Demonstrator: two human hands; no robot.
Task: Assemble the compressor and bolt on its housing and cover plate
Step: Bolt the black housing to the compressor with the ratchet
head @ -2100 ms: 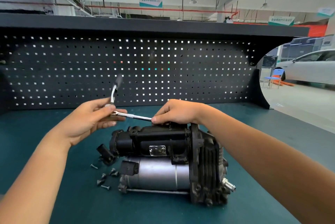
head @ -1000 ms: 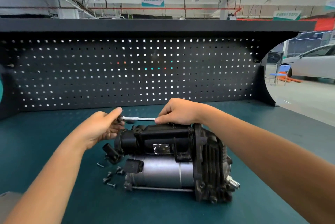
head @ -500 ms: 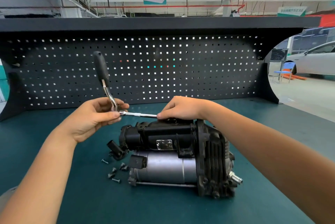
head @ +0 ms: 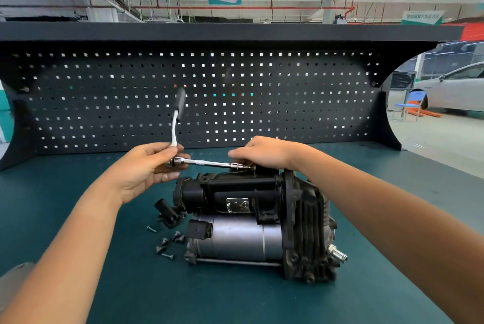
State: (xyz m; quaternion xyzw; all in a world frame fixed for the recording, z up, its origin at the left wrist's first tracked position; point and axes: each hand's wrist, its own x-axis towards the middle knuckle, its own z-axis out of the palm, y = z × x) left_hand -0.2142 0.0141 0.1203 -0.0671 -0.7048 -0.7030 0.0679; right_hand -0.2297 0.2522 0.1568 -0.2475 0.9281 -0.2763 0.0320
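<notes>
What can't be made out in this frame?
All head view:
- Fastener under the wrench tip: hidden under the right hand.
- Right-hand grip on the shaft: fingers blurred.
- Wrench handle: motion-blurred above the left hand.
- Compressor label: glare, too small to read.
- Loose screws: too small to type.
- Grey object, lower left: cut off by frame edge and forearm.
</notes>
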